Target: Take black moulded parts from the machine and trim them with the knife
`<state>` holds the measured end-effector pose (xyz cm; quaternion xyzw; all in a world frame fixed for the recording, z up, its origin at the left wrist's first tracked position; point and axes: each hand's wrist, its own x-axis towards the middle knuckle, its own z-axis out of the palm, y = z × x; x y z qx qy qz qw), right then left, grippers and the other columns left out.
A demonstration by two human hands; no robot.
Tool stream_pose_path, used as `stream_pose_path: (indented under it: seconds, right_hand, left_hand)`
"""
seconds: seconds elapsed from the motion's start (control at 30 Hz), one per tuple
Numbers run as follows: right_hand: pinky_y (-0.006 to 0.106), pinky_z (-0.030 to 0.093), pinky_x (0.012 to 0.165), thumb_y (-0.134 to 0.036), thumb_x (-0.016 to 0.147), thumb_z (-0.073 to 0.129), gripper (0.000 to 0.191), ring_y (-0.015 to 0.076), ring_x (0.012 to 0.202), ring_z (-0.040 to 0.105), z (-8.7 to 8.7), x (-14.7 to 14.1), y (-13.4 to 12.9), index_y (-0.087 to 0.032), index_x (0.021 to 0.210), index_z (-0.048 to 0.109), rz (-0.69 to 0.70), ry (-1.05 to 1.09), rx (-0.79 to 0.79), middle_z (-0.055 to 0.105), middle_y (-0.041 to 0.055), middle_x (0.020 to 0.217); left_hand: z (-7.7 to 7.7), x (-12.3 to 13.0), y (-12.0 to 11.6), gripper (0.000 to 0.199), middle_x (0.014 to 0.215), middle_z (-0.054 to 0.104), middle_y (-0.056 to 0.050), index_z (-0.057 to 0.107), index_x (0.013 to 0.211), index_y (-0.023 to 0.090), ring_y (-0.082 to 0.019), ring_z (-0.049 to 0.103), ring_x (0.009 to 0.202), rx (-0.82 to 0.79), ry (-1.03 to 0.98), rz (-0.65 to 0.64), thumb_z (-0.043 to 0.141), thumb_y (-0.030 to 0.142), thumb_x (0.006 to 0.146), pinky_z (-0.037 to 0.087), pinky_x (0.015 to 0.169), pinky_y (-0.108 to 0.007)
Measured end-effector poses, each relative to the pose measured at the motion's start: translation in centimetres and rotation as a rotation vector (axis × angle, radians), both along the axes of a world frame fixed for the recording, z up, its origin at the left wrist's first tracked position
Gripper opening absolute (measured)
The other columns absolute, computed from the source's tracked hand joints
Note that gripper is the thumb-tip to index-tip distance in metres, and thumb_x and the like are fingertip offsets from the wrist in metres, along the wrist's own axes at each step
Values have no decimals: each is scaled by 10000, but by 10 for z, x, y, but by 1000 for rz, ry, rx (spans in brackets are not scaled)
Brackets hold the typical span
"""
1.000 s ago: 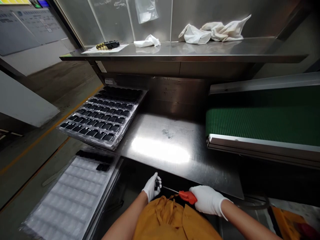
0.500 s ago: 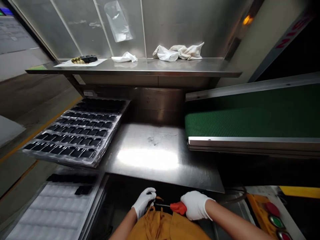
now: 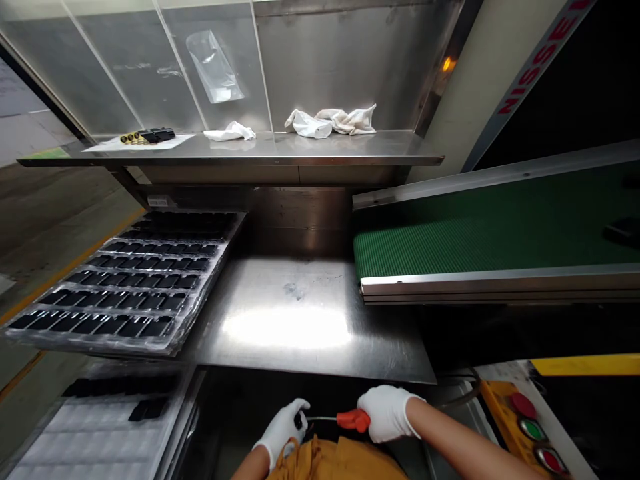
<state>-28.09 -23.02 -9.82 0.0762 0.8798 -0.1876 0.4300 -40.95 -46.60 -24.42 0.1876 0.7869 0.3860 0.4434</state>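
Note:
In the lower middle, my left hand [image 3: 283,430], in a white glove, is closed around a small black part [image 3: 299,420], mostly hidden by the fingers. My right hand [image 3: 389,413], also gloved in white, grips a red tool with a thin metal shaft [image 3: 354,420]. The shaft points left and its tip is at or close to the black part; I cannot tell whether they touch. Both hands are just in front of an orange-brown garment [image 3: 340,460] and below the near edge of the steel table [image 3: 300,363].
A tray of black parts [image 3: 173,340] lies at the left, with a partly filled white tray [image 3: 75,443] below it. At the right are a green conveyor belt [image 3: 490,233] carrying dark items and an orange button box [image 3: 500,407]. White cloths [image 3: 310,127] lie on the steel shelf [image 3: 280,157].
The view has shifted, so the surroundings sit further left. The metal shaft shows more clearly between my hands. Dark items have appeared on the belt at the right edge.

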Motion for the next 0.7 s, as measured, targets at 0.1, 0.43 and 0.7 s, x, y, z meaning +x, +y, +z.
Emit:
stream_pose_path:
  seconds: [0.1,0.43,0.7]
  right_hand:
    - [361,517,576,-268,564,584,399,347,782,707,-2,-2,-2,-170,914,747,38,-29,10,742,159,876]
    - [354,480,558,-249,587,579,331,352,749,701,16,-2,7,-179,869,737,-21,42,3,743,126,836]
    - [337,470,864,-378,835,518,510,225,982,615,118,22,91,-192,1310,502,-608,970,-85,648,106,1142]
  left_hand:
    - [0,-1,2,294,663,599,21,695,774,222,-153,503,650,27,52,-63,608,33,567,404,665,-268]
    - [20,-4,9,229,641,602,10,635,644,197,-160,511,643,41,-5,88,595,-13,563,395,642,-279]
    - [157,-24,38,224,761,587,-19,664,900,159,-111,506,643,437,-520,484,760,246,718,361,502,-194]
